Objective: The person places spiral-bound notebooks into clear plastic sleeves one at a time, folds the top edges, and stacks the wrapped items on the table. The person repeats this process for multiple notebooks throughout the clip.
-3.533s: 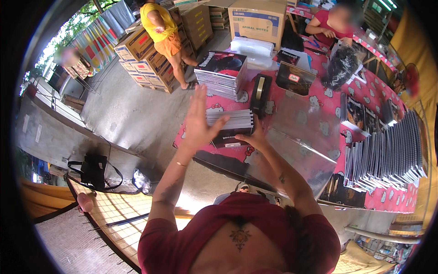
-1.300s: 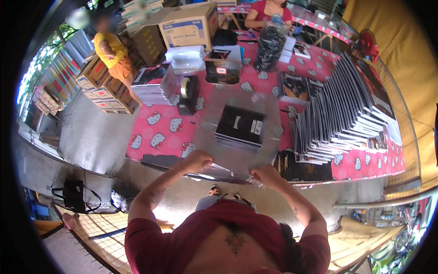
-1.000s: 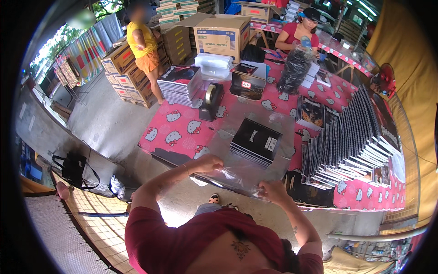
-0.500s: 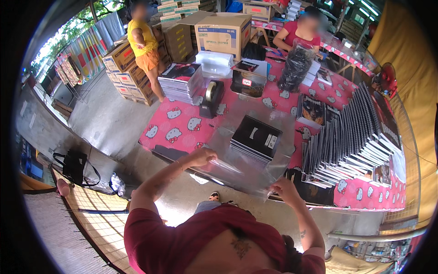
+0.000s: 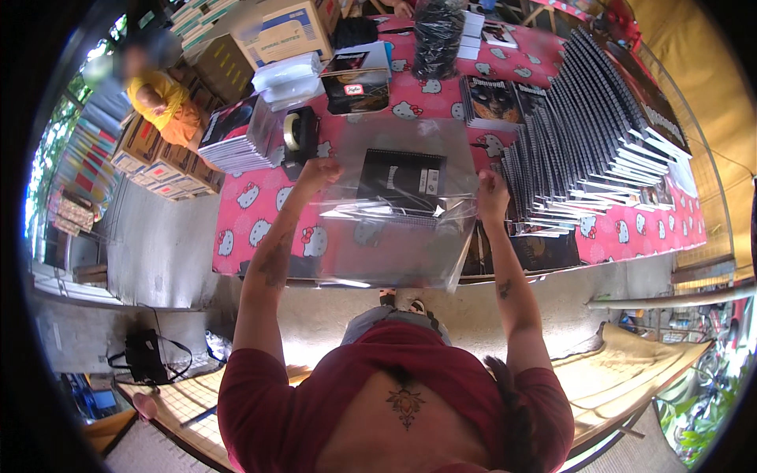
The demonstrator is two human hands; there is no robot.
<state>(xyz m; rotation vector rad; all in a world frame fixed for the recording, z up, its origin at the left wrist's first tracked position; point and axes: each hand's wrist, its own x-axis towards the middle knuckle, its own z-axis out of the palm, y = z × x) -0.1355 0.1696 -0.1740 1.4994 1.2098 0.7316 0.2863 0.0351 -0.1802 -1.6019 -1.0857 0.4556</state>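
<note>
A small stack of black spiral notebooks (image 5: 400, 175) lies on a clear plastic sheet (image 5: 378, 252) spread over the table in front of me. Fingers closed, my left hand (image 5: 321, 173) grips the sheet's edge to the left of the stack. My right hand (image 5: 493, 197) pinches the same sheet on the other side, beside a long row of notebooks. Between my hands the film is drawn up over the near part of the stack, with shiny creases. A black tape dispenser (image 5: 300, 140) stands just beyond my left hand.
Leaning spiral notebooks (image 5: 583, 134) fill the right of the pink patterned table (image 5: 268, 189). Notebook stacks (image 5: 235, 138), white packets (image 5: 288, 79), a carton (image 5: 288, 35) and a black plastic-wrapped bundle (image 5: 438, 39) stand farther back. A person in yellow (image 5: 162, 98) stands at the left.
Both hands have moved away from me, lifting the plastic's near edge over the notebooks. My view has shifted, and the co-worker across the table is now mostly out of it.
</note>
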